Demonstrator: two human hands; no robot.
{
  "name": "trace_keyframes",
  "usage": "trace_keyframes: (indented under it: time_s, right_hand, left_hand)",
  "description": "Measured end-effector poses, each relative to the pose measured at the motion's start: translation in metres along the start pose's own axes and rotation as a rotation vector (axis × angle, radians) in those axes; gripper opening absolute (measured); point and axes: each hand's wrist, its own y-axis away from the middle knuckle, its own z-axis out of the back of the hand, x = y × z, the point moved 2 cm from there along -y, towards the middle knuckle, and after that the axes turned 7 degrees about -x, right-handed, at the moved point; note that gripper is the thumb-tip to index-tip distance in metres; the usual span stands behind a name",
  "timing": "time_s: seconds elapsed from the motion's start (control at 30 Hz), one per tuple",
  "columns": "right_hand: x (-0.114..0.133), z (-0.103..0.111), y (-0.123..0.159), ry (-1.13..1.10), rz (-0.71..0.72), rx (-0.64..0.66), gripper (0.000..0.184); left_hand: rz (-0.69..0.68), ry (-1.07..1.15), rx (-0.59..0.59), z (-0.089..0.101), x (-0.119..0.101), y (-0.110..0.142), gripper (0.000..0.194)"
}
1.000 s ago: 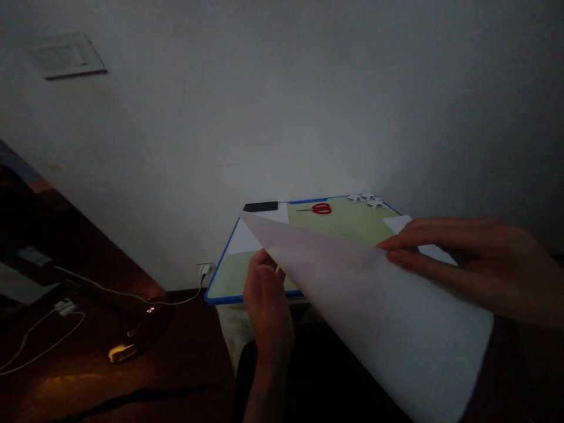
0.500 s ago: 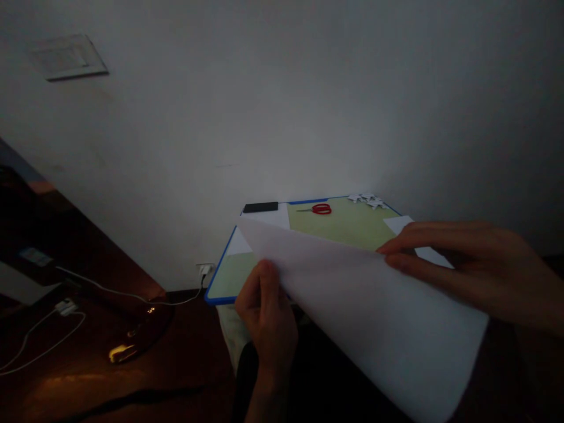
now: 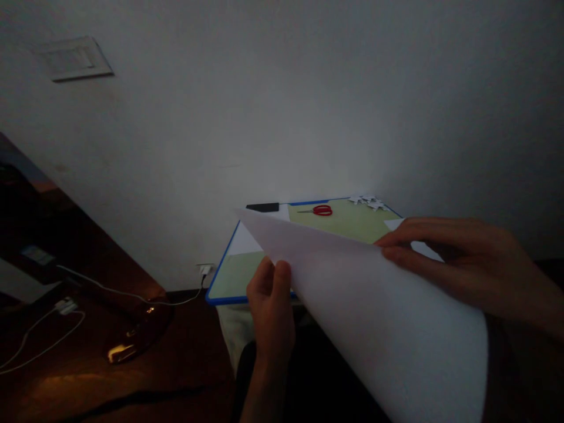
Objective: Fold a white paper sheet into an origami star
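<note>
A white sheet of paper (image 3: 379, 305) hangs tilted in the air between my hands, its pointed corner reaching toward the back left of the table. My left hand (image 3: 273, 305) is closed on the paper's lower left edge, thumb on top. Along the upper edge, my right hand (image 3: 467, 264) pinches the sheet between thumb and fingers. Beyond the paper, red-handled scissors (image 3: 321, 210) lie on the green tabletop (image 3: 352, 226), with a pile of white paper cutouts (image 3: 368, 202) to their right.
A dark flat object (image 3: 264, 207) lies at the table's back left beside the wall. White paper (image 3: 242, 239) covers part of the left side. The blue table rim (image 3: 227, 300) faces me. A white cable (image 3: 132, 295) runs to a wall socket (image 3: 205, 270) at left.
My left hand has shifted slightly right along the paper's edge. The sheet's left corner has risen a little, and its right part bends more. My right hand keeps its pinch.
</note>
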Motion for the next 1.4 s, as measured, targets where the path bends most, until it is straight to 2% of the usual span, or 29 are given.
trace_keyframes:
  time_s: [0.1,0.17,0.33,0.5,0.6,0.7,0.87,1.0,1.1,1.2,1.4]
  right_hand:
    - [-0.002,0.0,-0.001,-0.004,-0.011,-0.013,0.012]
    - [-0.003,0.001,0.0,0.001,-0.014,-0.011,0.012]
    - [-0.006,0.004,0.003,0.009,-0.031,-0.025,0.011]
    - [-0.003,0.003,0.001,-0.001,-0.04,-0.03,0.01]
    - [-0.001,0.003,-0.001,-0.004,-0.076,-0.08,0.008]
    - [0.001,0.004,-0.002,-0.01,-0.105,-0.117,0.007]
    - [0.002,0.002,-0.002,-0.01,-0.077,-0.086,0.009]
    - [-0.002,-0.003,-0.002,-0.009,-0.071,-0.06,0.011]
    - [-0.006,-0.011,-0.003,-0.037,-0.084,-0.03,0.013]
    - [-0.01,-0.024,-0.002,-0.11,-0.137,0.022,0.015]
    - [-0.036,-0.069,0.013,-0.331,-0.385,0.049,0.02]
  left_hand:
    - [0.072,-0.025,0.101,-0.001,0.006,0.002,0.045]
    - [0.101,-0.032,0.127,0.0,0.009,0.002,0.043]
    - [0.066,-0.034,0.163,0.007,0.01,-0.001,0.053]
    - [0.041,-0.053,0.145,0.013,0.009,-0.002,0.059]
    - [0.014,-0.013,0.116,0.01,0.004,-0.003,0.056]
    - [-0.025,-0.001,0.148,0.007,0.0,-0.002,0.058]
    - [0.006,-0.136,0.157,0.008,0.0,0.004,0.046]
    - [-0.024,-0.248,0.158,0.012,-0.003,0.0,0.054]
    - [-0.039,-0.307,0.194,0.015,0.0,-0.008,0.06]
    - [-0.063,-0.363,0.171,0.019,0.008,-0.014,0.063]
    - [0.024,-0.502,0.077,0.031,0.029,-0.021,0.06]
